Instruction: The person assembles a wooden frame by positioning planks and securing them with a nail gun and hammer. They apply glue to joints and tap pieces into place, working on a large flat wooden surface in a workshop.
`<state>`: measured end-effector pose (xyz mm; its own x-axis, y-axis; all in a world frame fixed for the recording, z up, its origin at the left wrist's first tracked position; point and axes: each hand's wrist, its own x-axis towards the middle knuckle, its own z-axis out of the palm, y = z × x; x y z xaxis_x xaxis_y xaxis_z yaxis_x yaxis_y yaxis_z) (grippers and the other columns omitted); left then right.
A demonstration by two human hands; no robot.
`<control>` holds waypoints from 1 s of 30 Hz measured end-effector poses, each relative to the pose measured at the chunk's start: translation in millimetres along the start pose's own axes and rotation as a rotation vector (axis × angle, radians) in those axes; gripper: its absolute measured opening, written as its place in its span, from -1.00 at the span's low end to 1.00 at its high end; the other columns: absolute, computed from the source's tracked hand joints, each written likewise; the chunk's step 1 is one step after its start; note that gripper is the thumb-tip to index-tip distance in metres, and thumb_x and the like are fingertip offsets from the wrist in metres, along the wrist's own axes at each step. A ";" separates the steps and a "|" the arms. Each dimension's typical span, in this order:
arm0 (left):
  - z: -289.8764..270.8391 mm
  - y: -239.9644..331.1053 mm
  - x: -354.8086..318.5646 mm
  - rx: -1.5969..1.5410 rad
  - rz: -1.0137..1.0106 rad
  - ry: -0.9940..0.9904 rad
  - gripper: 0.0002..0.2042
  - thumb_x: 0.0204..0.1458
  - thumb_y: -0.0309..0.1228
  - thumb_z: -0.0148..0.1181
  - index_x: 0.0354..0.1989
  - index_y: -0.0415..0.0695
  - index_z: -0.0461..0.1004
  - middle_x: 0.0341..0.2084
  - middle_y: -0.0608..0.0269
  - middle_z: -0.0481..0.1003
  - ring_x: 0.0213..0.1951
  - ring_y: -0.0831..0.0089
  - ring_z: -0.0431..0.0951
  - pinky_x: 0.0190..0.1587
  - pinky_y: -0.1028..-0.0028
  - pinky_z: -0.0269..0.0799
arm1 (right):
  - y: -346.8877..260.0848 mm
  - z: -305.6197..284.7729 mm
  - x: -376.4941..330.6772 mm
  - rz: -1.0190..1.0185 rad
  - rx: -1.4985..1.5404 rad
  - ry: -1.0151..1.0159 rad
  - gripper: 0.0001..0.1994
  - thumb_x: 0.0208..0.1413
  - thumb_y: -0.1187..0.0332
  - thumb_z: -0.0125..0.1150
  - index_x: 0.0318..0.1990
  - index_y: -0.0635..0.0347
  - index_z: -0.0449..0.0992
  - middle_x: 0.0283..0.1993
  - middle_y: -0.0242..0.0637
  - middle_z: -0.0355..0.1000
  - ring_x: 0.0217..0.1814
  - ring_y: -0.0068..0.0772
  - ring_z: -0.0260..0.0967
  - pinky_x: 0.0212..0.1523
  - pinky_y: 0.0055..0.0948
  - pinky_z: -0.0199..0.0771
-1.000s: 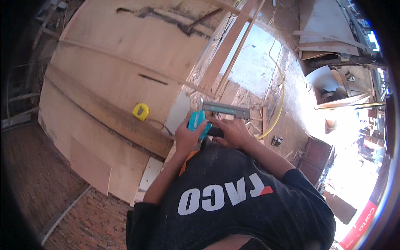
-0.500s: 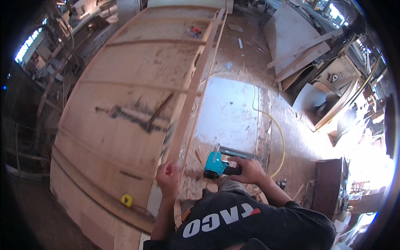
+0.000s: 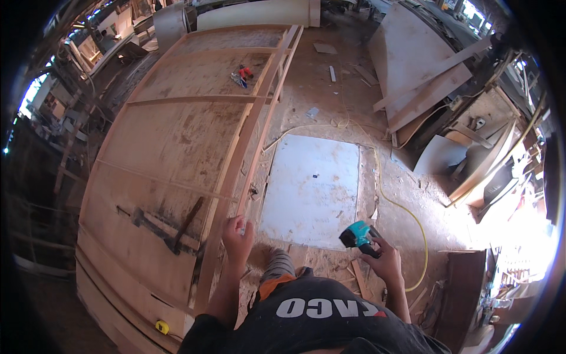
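The big curved panel (image 3: 177, 147) is bare plywood, matt and stained with dark smears, framed by pale, rough-sawn timber strips (image 3: 247, 135), one of which the left hand (image 3: 237, 239) touches. The right hand (image 3: 386, 259) grips a tool (image 3: 358, 236) with a glossy teal plastic body and black matt handle, near a smooth yellow rubbery hose (image 3: 407, 206). A flat white sheet (image 3: 312, 189), dusty and dull, lies on a gritty floor (image 3: 330, 100) of sawdust and wood scraps.

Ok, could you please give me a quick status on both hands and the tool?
Left hand open, touching long wooden batten. Right hand shut on teal power tool. Yellow hose trailing on floor beside it.
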<state>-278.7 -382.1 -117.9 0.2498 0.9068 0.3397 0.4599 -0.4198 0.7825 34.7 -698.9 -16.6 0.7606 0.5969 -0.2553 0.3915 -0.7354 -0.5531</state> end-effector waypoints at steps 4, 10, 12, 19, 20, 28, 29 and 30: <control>48.4 -9.7 102.7 -0.007 -0.061 0.032 -0.75 0.13 -0.47 0.40 -0.05 -0.29 0.61 -0.30 0.10 0.55 -0.24 0.23 0.61 -0.15 0.32 0.58 | 42.3 13.7 84.2 0.129 0.174 0.071 -0.37 -0.08 0.10 0.62 0.15 0.18 0.64 -0.28 -0.05 0.69 -0.29 -0.19 0.70 -0.21 -0.22 0.64; 135.2 -44.8 282.5 0.108 -0.130 0.036 -0.68 0.17 -0.37 0.41 0.00 -0.32 0.62 -0.23 -0.01 0.61 -0.19 0.18 0.67 -0.11 0.25 0.65 | 35.4 -15.3 192.3 0.277 0.163 0.163 -0.49 0.07 0.24 0.56 0.13 0.33 0.61 -0.52 -0.17 0.60 -0.56 -0.40 0.59 -0.51 -0.34 0.52; 177.6 -24.6 353.4 0.018 -0.063 0.024 -0.63 0.18 -0.30 0.42 0.01 -0.36 0.62 -0.18 -0.13 0.65 -0.12 0.13 0.72 -0.09 0.22 0.65 | 48.9 -21.8 220.4 0.344 0.137 0.207 -0.49 0.08 0.22 0.55 0.14 0.31 0.61 -0.51 -0.16 0.60 -0.56 -0.38 0.60 -0.53 -0.33 0.52; 310.5 -73.1 561.0 0.303 -0.023 -0.219 -0.46 0.14 -0.03 0.40 -0.04 -0.37 0.61 -0.18 -0.27 0.65 -0.08 -0.16 0.69 0.02 0.06 0.61 | 23.6 -42.3 345.0 0.550 0.239 0.192 -0.53 0.13 0.23 0.49 0.13 0.31 0.62 -0.55 -0.14 0.57 -0.56 -0.32 0.60 -0.54 -0.29 0.50; 329.0 -85.1 581.7 0.340 -0.030 -0.257 -0.44 0.11 0.00 0.41 -0.04 -0.36 0.61 -0.18 -0.27 0.65 -0.07 -0.19 0.68 0.03 0.03 0.60 | 34.9 -39.5 368.5 0.551 0.263 0.188 -0.53 0.13 0.23 0.49 0.14 0.31 0.61 -0.53 -0.13 0.57 -0.56 -0.32 0.59 -0.56 -0.30 0.49; 393.3 -132.3 619.9 0.489 -0.211 -0.280 -0.52 -0.02 -0.11 0.50 -0.10 -0.29 0.64 -0.14 -0.26 0.65 -0.03 -0.21 0.64 0.05 -0.01 0.56 | 34.7 -50.3 594.6 0.557 0.360 0.010 -0.42 0.07 0.23 0.58 0.21 0.31 0.55 -0.40 -0.13 0.58 -0.53 -0.35 0.54 -0.57 -0.34 0.51; 391.8 -129.5 617.8 0.503 -0.205 -0.254 -0.54 -0.03 -0.15 0.50 -0.10 -0.28 0.64 -0.13 -0.26 0.65 -0.03 -0.20 0.64 0.04 -0.02 0.56 | 26.2 -51.5 624.8 0.546 0.292 -0.044 -0.42 0.07 0.20 0.56 0.21 0.30 0.56 -0.34 -0.07 0.61 -0.45 -0.29 0.60 -0.48 -0.29 0.55; 384.3 -130.7 615.6 0.367 -0.340 -0.300 -0.56 -0.03 -0.20 0.49 -0.09 -0.30 0.63 -0.10 -0.29 0.63 -0.01 -0.20 0.63 0.06 -0.02 0.54 | 20.1 -52.5 659.7 0.523 0.227 -0.101 -0.42 0.08 0.18 0.54 0.21 0.28 0.57 -0.29 -0.01 0.65 -0.37 -0.22 0.66 -0.40 -0.24 0.59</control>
<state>142.4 215.9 -211.6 0.2423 0.9647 -0.1031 0.8084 -0.1419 0.5712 571.5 -336.7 -154.5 0.7657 0.2084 -0.6085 -0.1528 -0.8600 -0.4869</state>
